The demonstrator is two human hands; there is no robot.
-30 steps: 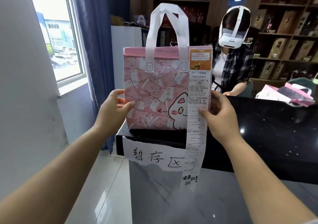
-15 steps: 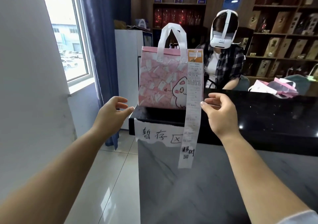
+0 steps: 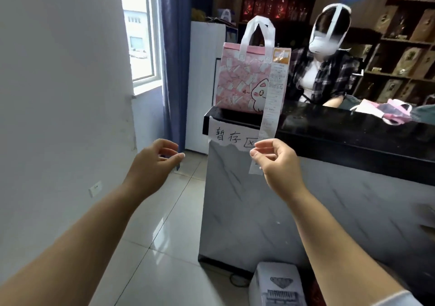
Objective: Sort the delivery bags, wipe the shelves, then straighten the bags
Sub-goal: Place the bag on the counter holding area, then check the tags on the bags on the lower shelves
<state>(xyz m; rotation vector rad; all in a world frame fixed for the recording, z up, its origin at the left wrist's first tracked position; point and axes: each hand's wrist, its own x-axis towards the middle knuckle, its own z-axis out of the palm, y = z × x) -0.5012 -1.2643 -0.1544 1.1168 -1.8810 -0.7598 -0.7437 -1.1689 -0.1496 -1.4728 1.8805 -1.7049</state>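
A pink delivery bag [image 3: 237,82] with white handles and a cartoon cat print stands upright on the left end of the black counter top [image 3: 329,127]. A long white receipt [image 3: 275,89] hangs from its top right corner down over the counter's front. My left hand [image 3: 153,162] hovers low and left of the counter, fingers loosely curled, holding nothing. My right hand [image 3: 275,162] is below the bag, fingers loosely curled, with its fingertips in front of the receipt's lower end. Neither hand touches the bag.
A torn paper sign [image 3: 226,136] with handwriting is stuck under the bag. More pink bags [image 3: 386,111] lie on the counter's right. A person [image 3: 322,75] in a headset sits behind it. A white appliance [image 3: 277,284] stands on the floor. A wall is on the left.
Both hands have let go of the bag's sides and dropped below the counter top. The view has backed away, so the bag looks smaller and farther off.
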